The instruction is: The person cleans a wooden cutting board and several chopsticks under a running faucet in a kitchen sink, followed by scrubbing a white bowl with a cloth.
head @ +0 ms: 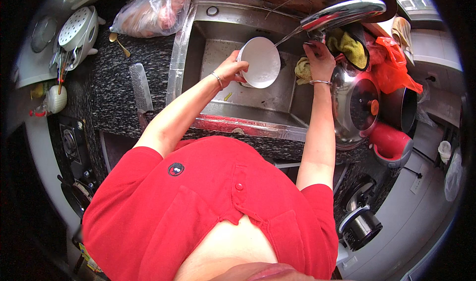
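Note:
My left hand [233, 71] grips a white bowl [260, 63] by its near left rim, with the thumb over the edge. The bowl is tilted above the stainless steel sink [215, 61]. A thin stream of water [288, 36] runs from the chrome faucet [344, 13] into it, and some water shows inside. Under the faucet, my right hand [321, 60] has its fingers closed around the handle, which is mostly hidden. A crumpled beige cloth or scrubber [303, 71] lies beside that hand. On the sink floor rests a small yellow-green scrap [228, 96].
Left of the sink, a cleaver [141, 87] lies on the speckled counter, near a gold-coloured spoon [119, 44] and a filled clear plastic bag [158, 15]. To the right stand a lidded steel pot [344, 112], a yellow cloth [347, 48] and a red plastic bag [396, 67].

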{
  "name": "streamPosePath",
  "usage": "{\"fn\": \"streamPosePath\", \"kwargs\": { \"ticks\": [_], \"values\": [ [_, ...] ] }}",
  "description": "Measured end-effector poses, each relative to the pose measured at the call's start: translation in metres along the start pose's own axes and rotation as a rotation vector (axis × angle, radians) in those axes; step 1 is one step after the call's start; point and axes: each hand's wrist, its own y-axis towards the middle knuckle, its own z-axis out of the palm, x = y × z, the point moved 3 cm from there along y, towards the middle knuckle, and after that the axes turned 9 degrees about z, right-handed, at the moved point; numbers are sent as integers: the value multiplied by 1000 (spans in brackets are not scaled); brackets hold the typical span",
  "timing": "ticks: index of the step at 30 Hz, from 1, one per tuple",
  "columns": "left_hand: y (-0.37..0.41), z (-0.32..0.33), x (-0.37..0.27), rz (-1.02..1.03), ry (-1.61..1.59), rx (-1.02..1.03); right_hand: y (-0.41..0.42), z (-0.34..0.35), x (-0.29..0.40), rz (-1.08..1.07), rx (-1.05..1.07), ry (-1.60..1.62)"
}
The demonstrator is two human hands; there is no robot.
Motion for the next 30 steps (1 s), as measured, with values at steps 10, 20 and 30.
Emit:
{"fn": "streamPosePath", "kwargs": {
  "ticks": [10, 20, 30],
  "values": [
    [4, 6, -4, 8, 67, -47, -37, 17, 32, 285, 11, 777],
    [17, 0, -13, 511, 862, -135, -93, 96, -3, -383, 375, -430],
    [37, -5, 8, 176, 408, -71, -125, 122, 26, -200, 463, 53]
  ]
}}
